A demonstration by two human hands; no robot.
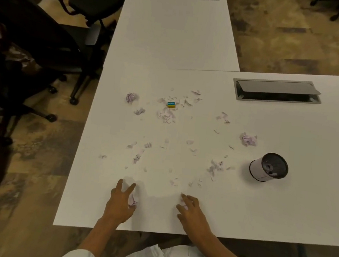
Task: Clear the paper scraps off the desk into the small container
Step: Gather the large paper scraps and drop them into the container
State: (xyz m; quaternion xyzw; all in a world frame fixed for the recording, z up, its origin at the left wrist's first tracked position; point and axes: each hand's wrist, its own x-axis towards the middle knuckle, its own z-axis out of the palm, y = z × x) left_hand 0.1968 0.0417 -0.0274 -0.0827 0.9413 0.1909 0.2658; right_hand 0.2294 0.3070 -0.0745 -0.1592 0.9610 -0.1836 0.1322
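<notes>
- Here, two black office chairs (55, 40) stand on the floor to the left of the white desk (280, 211).
- Three crumpled paper balls lie free on the desk: one far left (131, 97), a smaller one just below it (139, 111), and one at the right (248, 139) near the container.
- One small blue-and-yellow eraser (171, 104) sits among torn bits near the desk's middle.
- Small paper scraps (166, 115) are strewn from left to right across the middle; they are too many and too small to count.
- One small container (269, 167), a white cup with a dark inside, stands at the right with some paper already in it, well apart from both hands.
- One grey cable hatch (276, 90) is set into the desk at the far right, its flap tilted open.
- The left hand (121, 203) lies palm down near the front edge, fingers spread, loosely covering a fourth crumpled ball (133, 200); whether it grips it I cannot tell.
- The right hand (192, 210) rests palm down beside it, fingers lightly curled over a few scraps, not clearly holding any.
</notes>
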